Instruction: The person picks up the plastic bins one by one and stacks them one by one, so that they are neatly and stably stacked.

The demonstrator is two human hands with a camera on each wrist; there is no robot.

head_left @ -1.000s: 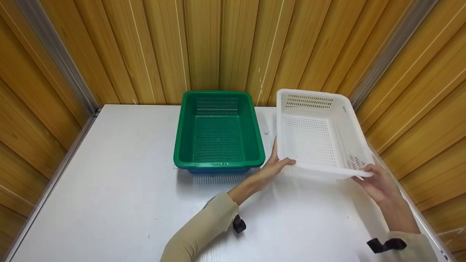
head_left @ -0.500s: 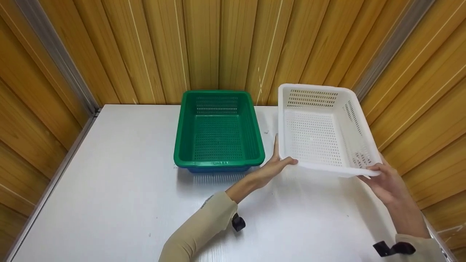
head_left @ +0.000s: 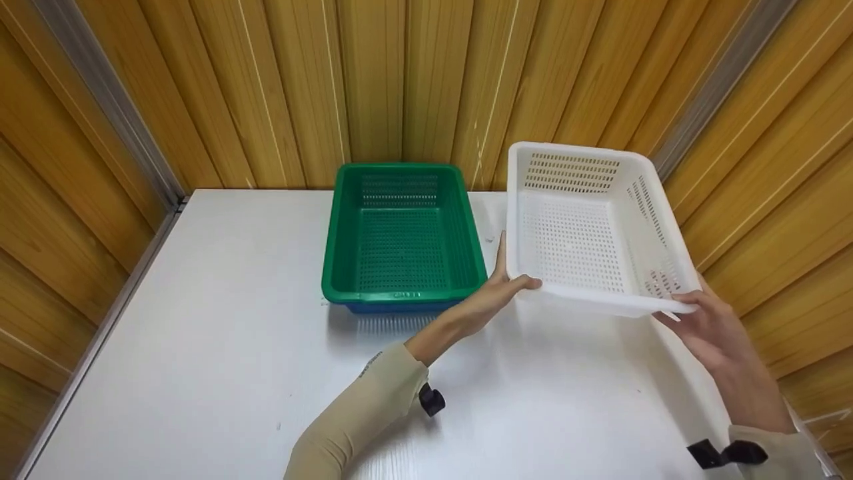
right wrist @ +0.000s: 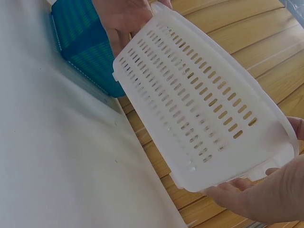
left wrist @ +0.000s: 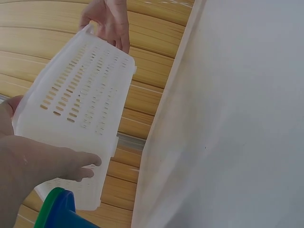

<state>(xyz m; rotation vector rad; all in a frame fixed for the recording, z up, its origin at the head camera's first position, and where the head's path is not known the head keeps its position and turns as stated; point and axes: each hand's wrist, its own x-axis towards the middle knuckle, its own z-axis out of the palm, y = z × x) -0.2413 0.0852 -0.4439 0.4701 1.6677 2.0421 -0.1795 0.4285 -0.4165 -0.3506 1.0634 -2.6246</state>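
A white perforated plastic basket [head_left: 573,243] is held up off the table at the right, its open top facing the head camera. My left hand [head_left: 496,297] grips its near left corner, thumb over the rim and fingers along the outer side. At the near right corner my right hand [head_left: 710,327] holds the rim, thumb on top and fingers underneath. Both wrist views show the slotted outer wall of the white basket [left wrist: 80,95] between the hands. To the left, a green basket [head_left: 403,250] sits nested in a blue basket [head_left: 393,307] on the table.
The white table [head_left: 200,333] is bounded by wood-patterned wall panels [head_left: 373,87] at the back and both sides. Metal corner posts [head_left: 720,83] stand at the back corners. The green basket's right side is close to my left hand.
The white basket has risen slightly, moved a little away and to the right, with both hands keeping their grip. The green and blue baskets have stayed put.
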